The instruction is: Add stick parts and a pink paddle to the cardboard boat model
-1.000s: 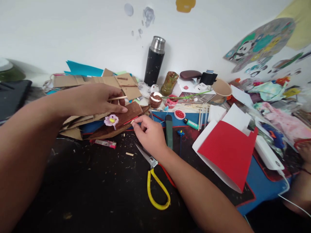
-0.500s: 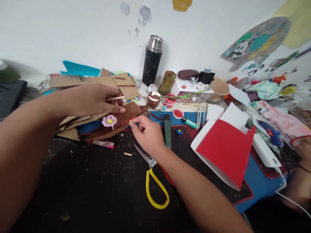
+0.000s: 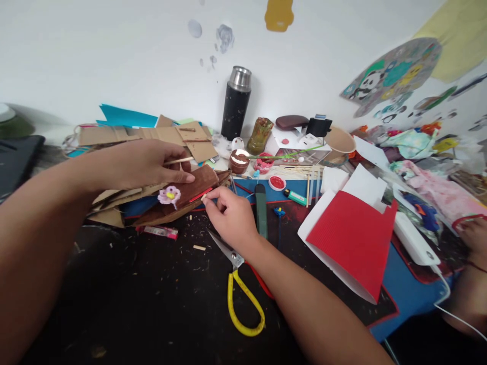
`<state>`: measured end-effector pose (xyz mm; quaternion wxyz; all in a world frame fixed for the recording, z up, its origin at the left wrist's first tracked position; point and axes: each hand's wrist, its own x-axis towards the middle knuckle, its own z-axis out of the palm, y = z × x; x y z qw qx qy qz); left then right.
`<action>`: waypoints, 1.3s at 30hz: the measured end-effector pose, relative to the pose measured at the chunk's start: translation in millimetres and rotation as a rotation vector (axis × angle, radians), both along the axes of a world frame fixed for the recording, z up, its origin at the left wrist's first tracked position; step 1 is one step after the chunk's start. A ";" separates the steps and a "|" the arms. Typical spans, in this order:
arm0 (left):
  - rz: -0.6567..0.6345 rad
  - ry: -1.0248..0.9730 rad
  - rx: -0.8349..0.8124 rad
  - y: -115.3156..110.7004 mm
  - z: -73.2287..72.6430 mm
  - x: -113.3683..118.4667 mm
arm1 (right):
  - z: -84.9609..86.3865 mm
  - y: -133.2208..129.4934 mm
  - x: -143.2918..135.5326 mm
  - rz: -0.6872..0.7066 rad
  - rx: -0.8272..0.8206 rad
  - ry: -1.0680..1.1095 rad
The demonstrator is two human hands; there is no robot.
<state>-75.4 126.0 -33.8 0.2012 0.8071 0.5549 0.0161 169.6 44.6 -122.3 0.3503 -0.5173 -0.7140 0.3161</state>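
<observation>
My left hand [image 3: 163, 161] is closed on a thin wooden stick [image 3: 179, 160], and its fingertips reach over a brown, boat-shaped cardboard piece [image 3: 207, 175]. A lilac flower with a yellow centre [image 3: 169, 195] lies on the brown piece below that hand. Thumb and forefinger of my right hand [image 3: 228, 210] pinch a small pale bit of wood [image 3: 204, 197] at the brown piece's near edge. Close to it is a narrow red strip [image 3: 200, 194]. Scissors [image 3: 236, 261] with one yellow and one red handle lie beneath my right wrist, partly hidden by the forearm.
Behind stand a black flask [image 3: 236, 104] and a brown paint pot [image 3: 239, 163]. A green cutter [image 3: 261, 210], a green lighter [image 3: 296, 196] and red corrugated card [image 3: 352, 238] lie to the right. Another person's hand [image 3: 474, 235] is at the far right.
The view has tilted slightly up, so things sit lower in the picture. Both hands stay nearly in place, still holding the stick and the small wood bit.
</observation>
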 end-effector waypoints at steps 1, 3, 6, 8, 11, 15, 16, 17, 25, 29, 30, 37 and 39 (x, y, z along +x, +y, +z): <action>0.003 0.003 -0.011 0.1 0.0 -0.2 | 0.3 0.0 0.0 -0.003 -0.005 0.005; 0.009 0.020 -0.041 0.3 0.0 -0.4 | 0.9 0.0 -0.3 -0.005 -0.016 0.013; 0.006 0.019 -0.021 -0.2 -0.2 -0.5 | 1.3 0.0 -0.8 -0.007 -0.024 0.019; -0.005 -0.003 -0.011 -0.5 -0.7 -1.2 | 1.6 -0.3 -0.7 -0.002 -0.024 0.025; -0.003 -0.030 -0.014 -0.4 -0.2 -2.5 | 2.9 -1.6 0.8 0.016 -0.034 0.017; 0.004 0.019 -0.034 -0.2 4.8 -1.6 | 6.5 -5.3 5.4 0.080 -0.049 -0.032; 0.002 0.027 -0.044 -0.5 6.5 -0.7 | 7.8 -6.6 7.0 0.107 -0.045 -0.049; 0.002 0.030 -0.052 -1.0 8.1 0.3 | 9.3 -8.1 8.8 0.139 -0.041 -0.069; 0.008 -0.006 -0.058 -6.1 14.0 4.9 | 27.6 -19.5 21.9 0.390 -0.014 -0.297; 0.008 -0.044 -0.075 -3.2 9.9 1.3 | 32.4 -23.7 26.1 0.485 0.033 -0.439; 0.001 -0.054 -0.075 -2.5 8.7 0.3 | 32.8 -24.7 27.0 0.500 0.042 -0.466; 0.030 -0.046 -0.083 -4.6 9.0 3.2 | 38.2 -30.3 26.4 0.518 0.084 -0.629; 0.028 -0.049 -0.087 -5.3 9.2 4.3 | 40.7 -30.7 24.3 0.518 0.067 -0.668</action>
